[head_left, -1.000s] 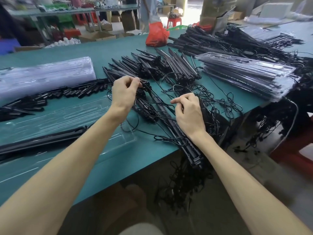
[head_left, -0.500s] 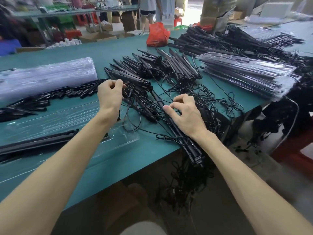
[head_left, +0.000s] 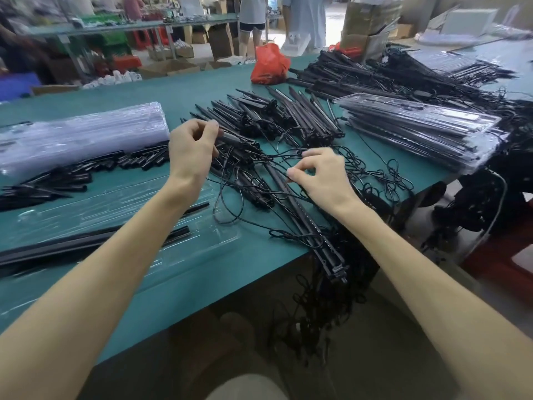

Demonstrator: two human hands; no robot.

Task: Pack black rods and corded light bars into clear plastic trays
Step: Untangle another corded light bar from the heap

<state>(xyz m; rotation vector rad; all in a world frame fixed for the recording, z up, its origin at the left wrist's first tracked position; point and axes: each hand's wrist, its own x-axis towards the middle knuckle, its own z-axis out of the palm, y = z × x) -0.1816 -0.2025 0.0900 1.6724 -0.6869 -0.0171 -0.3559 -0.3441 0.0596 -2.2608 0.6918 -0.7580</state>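
Observation:
My left hand grips the end of a black corded light bar at the top of a loose pile. My right hand pinches a thin black cord that runs from that pile. A clear plastic tray lies on the green table in front of me at the left, with long black rods lying in it. More light bars slant across the table edge, their cords hanging down over it.
A wrapped stack of clear trays lies at the left, short black rods in front of it. Filled trays are stacked at the right. A red bag and more bar heaps sit at the back. People stand beyond the table.
My left hand moved left and back along the pile, then took hold of a bar end. My right hand lifted from the bars and now pinches a cord.

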